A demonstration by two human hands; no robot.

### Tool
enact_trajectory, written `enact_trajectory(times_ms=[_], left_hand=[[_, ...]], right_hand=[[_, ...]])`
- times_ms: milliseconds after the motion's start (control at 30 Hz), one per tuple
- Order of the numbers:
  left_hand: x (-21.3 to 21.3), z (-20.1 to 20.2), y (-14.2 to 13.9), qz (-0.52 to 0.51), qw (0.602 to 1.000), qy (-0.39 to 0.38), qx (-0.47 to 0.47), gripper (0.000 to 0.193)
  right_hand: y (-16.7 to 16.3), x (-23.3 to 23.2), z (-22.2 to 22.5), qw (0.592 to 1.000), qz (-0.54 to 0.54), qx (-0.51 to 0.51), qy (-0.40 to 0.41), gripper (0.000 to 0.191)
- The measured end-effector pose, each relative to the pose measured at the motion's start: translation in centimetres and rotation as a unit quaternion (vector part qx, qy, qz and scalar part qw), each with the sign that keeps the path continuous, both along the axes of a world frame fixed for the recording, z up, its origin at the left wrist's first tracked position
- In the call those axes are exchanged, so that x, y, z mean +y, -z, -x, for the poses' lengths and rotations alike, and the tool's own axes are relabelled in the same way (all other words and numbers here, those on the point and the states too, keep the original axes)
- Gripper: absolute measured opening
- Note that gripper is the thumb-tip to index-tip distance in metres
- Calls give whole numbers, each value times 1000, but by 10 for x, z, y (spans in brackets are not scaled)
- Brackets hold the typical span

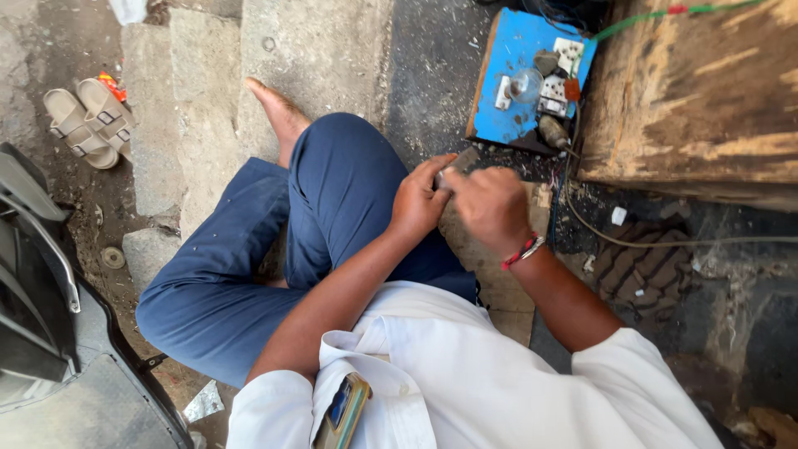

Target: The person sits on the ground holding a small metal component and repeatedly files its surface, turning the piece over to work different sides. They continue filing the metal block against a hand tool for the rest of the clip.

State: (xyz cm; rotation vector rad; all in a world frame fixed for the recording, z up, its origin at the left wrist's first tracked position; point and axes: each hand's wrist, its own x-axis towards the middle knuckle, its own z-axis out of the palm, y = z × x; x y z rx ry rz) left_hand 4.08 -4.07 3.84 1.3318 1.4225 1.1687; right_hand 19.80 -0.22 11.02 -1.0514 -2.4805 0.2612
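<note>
— What are the hands doing?
— Left hand and right hand are both clamped together on a small grey piece, over the wooden board, near the blue switchboard.
— Next?
— Probably a steady grip; keep working it.

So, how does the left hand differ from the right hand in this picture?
The left hand is sharp in the picture, while the right hand looks blurred. The right wrist wears a red thread and a bangle; the left wrist is bare. The left hand's fingers curl over a small grey object, whereas the right hand shows its back to the camera. Both meet at that object, above a wooden board.
</note>
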Motion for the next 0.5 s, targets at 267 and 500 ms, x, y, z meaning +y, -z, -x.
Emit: enact_trajectory(times_ms=[267,500], left_hand=[[0,1,2,25,999,14,-22,51],[2,3,1,106,994,-2,-28,48]], right_hand=[[-6,-4,7,999,1,24,26,34],[-3,-6,9,997,-4,-6,76,33]])
